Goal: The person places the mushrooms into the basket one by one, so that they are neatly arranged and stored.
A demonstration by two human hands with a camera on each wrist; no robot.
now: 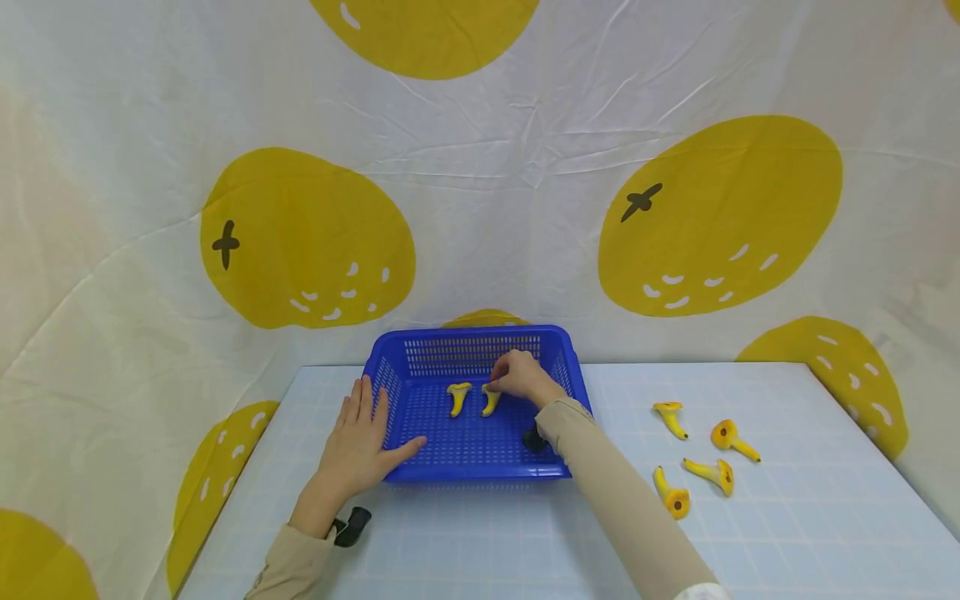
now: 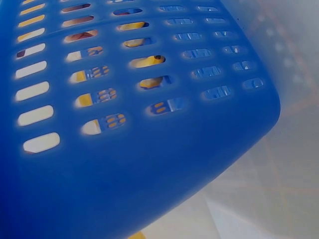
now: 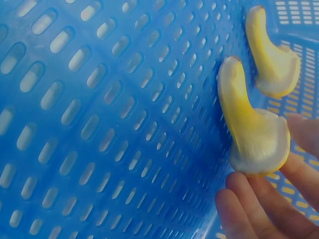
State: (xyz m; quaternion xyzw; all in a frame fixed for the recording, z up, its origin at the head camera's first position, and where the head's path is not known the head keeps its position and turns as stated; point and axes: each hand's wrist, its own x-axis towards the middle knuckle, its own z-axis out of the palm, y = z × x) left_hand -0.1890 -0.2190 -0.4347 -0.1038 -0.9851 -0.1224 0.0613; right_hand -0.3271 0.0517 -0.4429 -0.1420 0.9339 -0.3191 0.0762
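Observation:
A blue plastic basket (image 1: 480, 446) with slotted walls stands on the table. My left hand (image 1: 358, 446), fingers straight, rests against its left rim; the left wrist view shows mostly the basket's outer wall (image 2: 149, 164). Inside the basket, my right hand (image 1: 519, 375) pinches a yellow chanterelle mushroom (image 3: 249, 124) by its cap, thumb on one side and fingers on the other. Its stem (image 1: 490, 406) points toward me. Just left of it lies another chanterelle (image 1: 457, 398) on the basket floor, apart from my fingers.
Several more chanterelles, among them one with its cap turned up (image 1: 724, 435), lie on the pale checked table (image 1: 817, 500) right of the basket. A white cloth (image 1: 510, 250) printed with large yellow fruit hangs directly behind the basket.

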